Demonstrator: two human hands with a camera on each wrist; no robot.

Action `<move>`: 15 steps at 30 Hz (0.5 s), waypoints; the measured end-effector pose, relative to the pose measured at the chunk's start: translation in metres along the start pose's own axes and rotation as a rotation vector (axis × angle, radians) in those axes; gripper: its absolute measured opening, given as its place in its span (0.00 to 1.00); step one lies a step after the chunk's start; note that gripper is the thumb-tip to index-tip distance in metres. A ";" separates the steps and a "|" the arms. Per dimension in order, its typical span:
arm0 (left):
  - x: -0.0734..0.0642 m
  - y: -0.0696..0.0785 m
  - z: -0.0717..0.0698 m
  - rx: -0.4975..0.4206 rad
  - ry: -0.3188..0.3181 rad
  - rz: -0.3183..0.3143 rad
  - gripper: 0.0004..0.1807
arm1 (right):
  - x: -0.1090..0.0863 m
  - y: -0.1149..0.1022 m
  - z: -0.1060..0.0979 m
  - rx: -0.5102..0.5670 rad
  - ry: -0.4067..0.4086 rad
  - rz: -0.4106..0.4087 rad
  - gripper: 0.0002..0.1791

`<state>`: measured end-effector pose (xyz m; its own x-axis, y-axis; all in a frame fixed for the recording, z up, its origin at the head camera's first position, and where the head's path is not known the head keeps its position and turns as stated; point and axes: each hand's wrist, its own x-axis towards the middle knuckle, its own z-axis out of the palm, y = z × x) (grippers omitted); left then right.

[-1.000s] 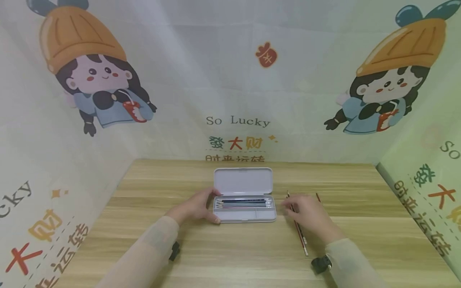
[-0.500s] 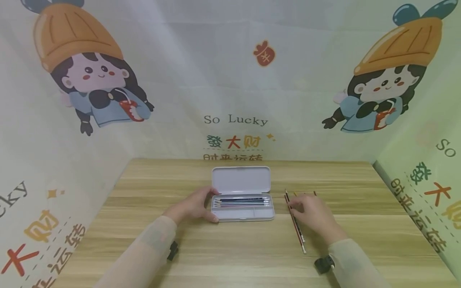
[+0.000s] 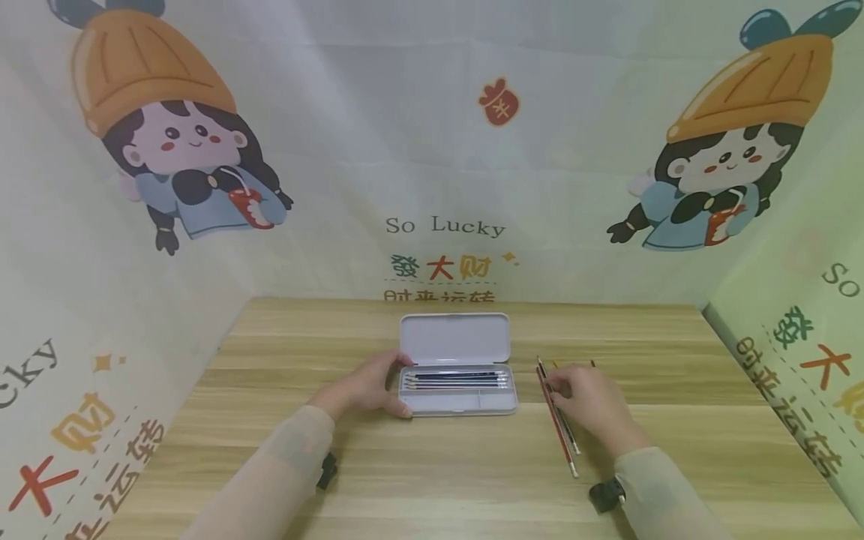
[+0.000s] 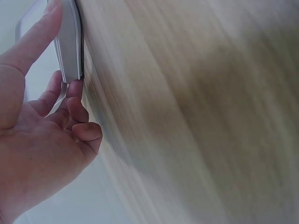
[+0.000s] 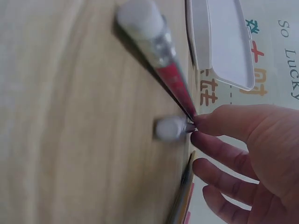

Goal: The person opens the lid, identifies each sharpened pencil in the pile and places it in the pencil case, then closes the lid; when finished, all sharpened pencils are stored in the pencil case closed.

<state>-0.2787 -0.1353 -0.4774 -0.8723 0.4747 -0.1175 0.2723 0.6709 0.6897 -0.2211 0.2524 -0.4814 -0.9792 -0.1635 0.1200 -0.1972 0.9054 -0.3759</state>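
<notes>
A white pencil case [image 3: 439,405] lies on the table with its lid [image 3: 455,339] raised. Several pencils [image 3: 455,381] fill its long rear compartment. My left hand [image 3: 367,386] holds the case's left end between thumb and fingers; the left wrist view shows the thumb along the case [image 4: 70,42]. To the right of the case, my right hand [image 3: 592,397] pinches a dark pencil [image 3: 571,436] with a white eraser end, thumb against index finger. Right beside it lies a red pencil [image 3: 559,431], also white-tipped, its eraser close to the camera in the right wrist view.
More pencils lie beyond the right hand, mostly hidden by it: a yellowish tip [image 3: 556,364] and a dark red end [image 3: 592,364] show. A printed cloth backdrop [image 3: 445,172] rises behind the wooden table [image 3: 432,480] and at both sides.
My right hand has shifted slightly right, away from the case. The dark pencil now lies a little apart from the red one. My left hand stays on the case.
</notes>
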 end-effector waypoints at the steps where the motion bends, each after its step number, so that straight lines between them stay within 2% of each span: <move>1: 0.000 0.000 0.000 -0.002 0.001 0.000 0.46 | 0.000 0.000 0.000 -0.010 -0.006 0.002 0.11; 6: -0.001 -0.002 0.002 0.002 0.005 0.009 0.46 | 0.001 0.000 -0.001 -0.041 -0.013 0.017 0.13; 15: 0.000 -0.002 0.002 0.000 0.001 0.025 0.46 | -0.001 0.000 -0.001 -0.022 -0.023 0.085 0.15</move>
<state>-0.2787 -0.1355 -0.4803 -0.8657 0.4906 -0.0994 0.2939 0.6589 0.6924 -0.2203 0.2534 -0.4803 -0.9933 -0.0946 0.0669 -0.1126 0.9248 -0.3634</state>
